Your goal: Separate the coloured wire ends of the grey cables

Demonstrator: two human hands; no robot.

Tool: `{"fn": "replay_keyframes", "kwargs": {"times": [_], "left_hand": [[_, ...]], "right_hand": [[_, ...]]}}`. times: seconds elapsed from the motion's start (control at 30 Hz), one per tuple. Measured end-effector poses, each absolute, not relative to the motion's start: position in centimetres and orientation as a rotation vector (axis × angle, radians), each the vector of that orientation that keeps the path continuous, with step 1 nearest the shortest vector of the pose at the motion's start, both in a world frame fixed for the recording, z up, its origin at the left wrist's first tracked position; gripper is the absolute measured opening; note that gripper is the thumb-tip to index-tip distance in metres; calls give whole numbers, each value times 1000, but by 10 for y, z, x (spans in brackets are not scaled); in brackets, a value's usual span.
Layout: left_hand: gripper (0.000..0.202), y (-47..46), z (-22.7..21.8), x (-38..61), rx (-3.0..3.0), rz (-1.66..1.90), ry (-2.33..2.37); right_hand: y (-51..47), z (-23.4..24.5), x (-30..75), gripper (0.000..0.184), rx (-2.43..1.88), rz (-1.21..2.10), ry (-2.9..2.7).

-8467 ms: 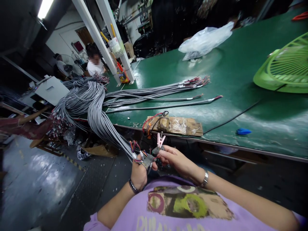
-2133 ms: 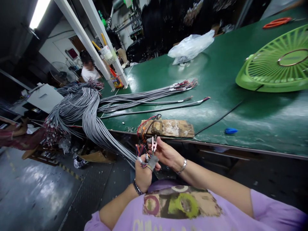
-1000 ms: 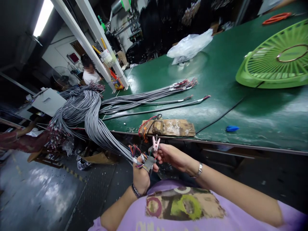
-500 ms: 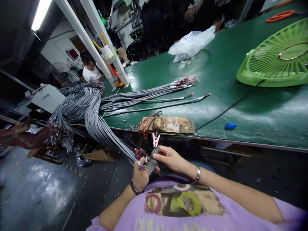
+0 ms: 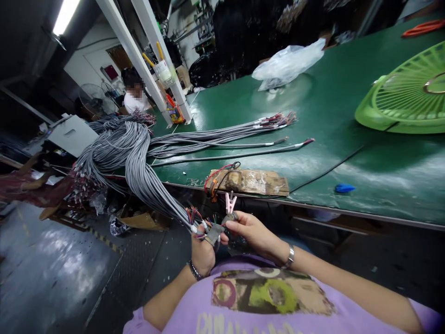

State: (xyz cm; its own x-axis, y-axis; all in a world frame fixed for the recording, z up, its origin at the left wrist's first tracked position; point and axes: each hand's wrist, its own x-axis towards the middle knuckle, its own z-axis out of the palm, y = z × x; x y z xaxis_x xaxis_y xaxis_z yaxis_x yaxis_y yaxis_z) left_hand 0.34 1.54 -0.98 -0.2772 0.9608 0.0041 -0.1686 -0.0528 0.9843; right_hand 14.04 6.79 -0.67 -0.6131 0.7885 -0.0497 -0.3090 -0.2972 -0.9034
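My left hand [image 5: 203, 253] is closed around the ends of a bundle of grey cables [image 5: 163, 199], where thin coloured wires [image 5: 193, 216] fan out beside white bands. A flat grey strip [image 5: 214, 234] lies across its thumb area; whether it is wrapped on the thumb cannot be made out. To its right, my right hand [image 5: 252, 230] has thumb and forefinger pinched at a small dark grey wrapped piece [image 5: 229, 218]; what exactly sits between the fingertips is hidden. Just above those fingertips stands a pink clothes peg [image 5: 230, 202], at the bench edge.
More grey cables [image 5: 208, 137] lie on the green bench [image 5: 330, 162], with a wooden board [image 5: 262, 182] at its edge. A green fan [image 5: 399, 102], a blue object [image 5: 344, 188] and a plastic bag [image 5: 288, 65] are there too. A person [image 5: 134, 97] sits behind white posts.
The view has shifted, so the bench appears farther right. My left hand and the coloured wires have moved slightly left and up, a little farther from my right hand, which keeps its pinch.
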Motion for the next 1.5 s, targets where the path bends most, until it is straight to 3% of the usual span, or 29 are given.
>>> {"fn": "replay_keyframes", "kwargs": {"times": [0.23,0.77,0.97,1.23,1.5], "left_hand": [[22,11,-9,4,1048,1371,1292],[19,16,-3,7,910,1523,1273],[29,17,5,15,1038,1473,1354],[26,26,4,25,1169,1489,1343],[27,29,-2,25,1140,1498,1325]], "right_hand": [[66,-2,133,29,-592,2018,-1154],[69,-19,141,30,-706,1951,-1069],[82,-19,143,49,-681,2021,-762],[98,-11,137,48,-826,1585,-1114],[105,-19,128,45,-503,2077,-668]]}}
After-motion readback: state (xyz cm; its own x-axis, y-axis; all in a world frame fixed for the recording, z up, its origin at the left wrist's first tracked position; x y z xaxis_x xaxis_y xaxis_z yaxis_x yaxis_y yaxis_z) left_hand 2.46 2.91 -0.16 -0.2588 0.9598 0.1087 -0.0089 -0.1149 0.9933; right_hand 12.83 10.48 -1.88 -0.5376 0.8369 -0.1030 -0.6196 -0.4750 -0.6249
